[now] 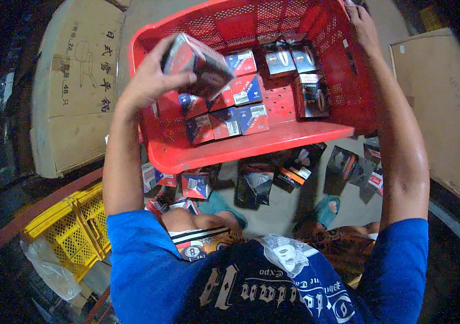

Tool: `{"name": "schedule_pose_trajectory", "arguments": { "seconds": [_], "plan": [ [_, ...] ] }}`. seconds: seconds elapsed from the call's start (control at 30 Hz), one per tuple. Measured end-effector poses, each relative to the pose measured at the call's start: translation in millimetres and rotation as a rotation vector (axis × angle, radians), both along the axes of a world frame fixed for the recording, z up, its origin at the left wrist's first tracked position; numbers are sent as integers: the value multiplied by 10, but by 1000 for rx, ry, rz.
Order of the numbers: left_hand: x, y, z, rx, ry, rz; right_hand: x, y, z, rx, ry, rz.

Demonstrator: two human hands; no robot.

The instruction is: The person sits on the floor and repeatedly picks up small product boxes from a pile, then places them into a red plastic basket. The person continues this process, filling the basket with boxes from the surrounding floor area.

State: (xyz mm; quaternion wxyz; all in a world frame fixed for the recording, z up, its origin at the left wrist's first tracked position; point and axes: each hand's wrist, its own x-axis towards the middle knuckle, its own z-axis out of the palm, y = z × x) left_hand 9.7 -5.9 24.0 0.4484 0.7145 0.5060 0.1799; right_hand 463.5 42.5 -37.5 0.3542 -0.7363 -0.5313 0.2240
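Over the left side of the red basket (pixel 251 154), a red-and-dark box (pixel 206 69) is grasped by the left hand (pixel 151 78), tilted, its long axis slanted from far left to near right. The far right rim is touched by the right hand (pixel 363 28); whether it is clenched cannot be told.

Glossy plastic and printed card before us, matt cardboard to the sides.
We see the red basket (pixel 273 141) as smooth, shiny moulded plastic with perforated walls; the red-and-blue boxes (pixel 251 120) look like printed card with a light sheen, the dark boxes (pixel 311 97) glossier. We read the large cartons (pixel 79 108) as matt cardboard, the yellow crate (pixel 86 227) as openwork plastic, the clear film (pixel 52 270) as crinkled plastic, the blue shirt (pixel 143 232) as matt cloth.
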Motion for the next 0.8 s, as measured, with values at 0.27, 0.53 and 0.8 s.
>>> {"name": "schedule_pose_trajectory", "arguments": {
  "seconds": [0.27,0.53,0.8],
  "plan": [
    [692,-169,345,387,5,44,-212,-201,65,282,-215,151],
    [1290,-828,348,39,-314,-370,-712,-1856,1005,92,153,984],
    [985,-27,-676,262,285,-217,677,-2657,1331,-101,101,253]
  ]
}}
